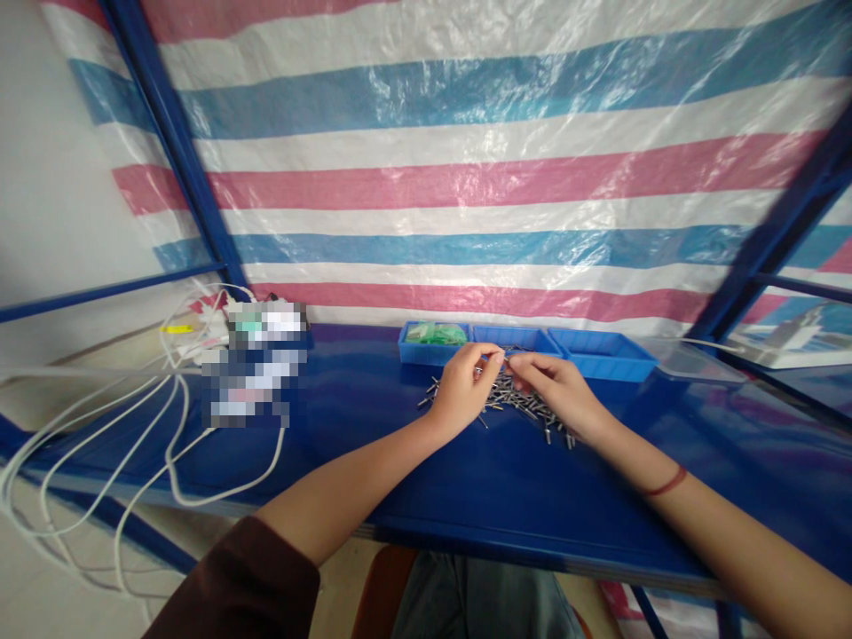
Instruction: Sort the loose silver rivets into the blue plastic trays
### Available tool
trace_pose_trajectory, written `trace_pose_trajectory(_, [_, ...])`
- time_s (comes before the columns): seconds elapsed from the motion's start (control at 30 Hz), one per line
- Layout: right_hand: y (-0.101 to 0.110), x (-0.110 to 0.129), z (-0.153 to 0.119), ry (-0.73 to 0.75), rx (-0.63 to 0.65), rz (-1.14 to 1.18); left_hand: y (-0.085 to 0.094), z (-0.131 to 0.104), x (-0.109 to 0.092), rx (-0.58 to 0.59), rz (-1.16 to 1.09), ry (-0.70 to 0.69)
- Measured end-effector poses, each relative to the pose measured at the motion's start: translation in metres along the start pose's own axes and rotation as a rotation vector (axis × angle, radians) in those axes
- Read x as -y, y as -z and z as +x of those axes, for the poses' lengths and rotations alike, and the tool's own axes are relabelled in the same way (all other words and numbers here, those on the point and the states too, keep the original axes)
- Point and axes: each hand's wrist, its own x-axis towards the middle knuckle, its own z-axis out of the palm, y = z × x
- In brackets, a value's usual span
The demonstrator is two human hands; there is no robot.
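My left hand (468, 383) and my right hand (557, 390) meet above a pile of small metal pieces (525, 404), slim and pin-like, perhaps rivets. Thumb and forefinger of each hand are pinched together, with the fingertips almost touching. Whatever lies between them is too small to make out. Just behind the hands is a row of blue bins: the left bin (426, 355) holds green plastic-looking pieces (436, 334), the middle bin (511, 337) has some metal pieces in it and is partly covered by my hands, and the right bin (603, 362) shows its bare inside.
The blue tabletop (506, 506) runs up to a striped plastic sheet (466, 186). White cables (177, 444) hang over its left edge beside blurred-out items (253, 364). A clear lid-like sheet (698, 362) lies right of the bins. Blue frame posts (169, 133) stand at the sides.
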Motion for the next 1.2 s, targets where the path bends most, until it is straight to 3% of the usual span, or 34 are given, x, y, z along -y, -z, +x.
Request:
trace_pose_trajectory(0.13, [-0.001, -0.002, 0.0, -0.047, 0.012, 0.086, -0.001, 0.001, 0.002, 0.009, -0.007, -0.019])
trace_pose_trajectory(0.3, [0.0, -0.004, 0.004, 0.11, -0.082, 0.037, -0.003, 0.002, 0.012, 0.049, 0.026, 0.079])
trace_pose_trajectory(0.53, [0.027, -0.023, 0.034, 0.325, -0.409, -0.496, -0.003, 0.003, 0.021, 0.123, 0.104, 0.155])
trace_pose_trajectory(0.6, [0.035, -0.035, 0.043, 0.347, -0.445, -0.626, -0.002, 0.002, 0.02, 0.178, 0.131, 0.115])
trace_pose_trajectory(0.8, [0.046, -0.06, 0.053, 0.284, -0.367, -0.881, 0.0, -0.002, 0.016, 0.395, 0.296, -0.096])
trace_pose_trajectory(1.0, [0.05, -0.05, 0.048, 0.318, -0.388, -0.837, 0.0, -0.003, 0.011, 0.524, 0.446, -0.255])
trace_pose_trajectory(1.2, [0.051, -0.041, 0.038, 0.295, -0.374, -0.742, -0.014, 0.006, -0.001, 0.693, 0.499, -0.455])
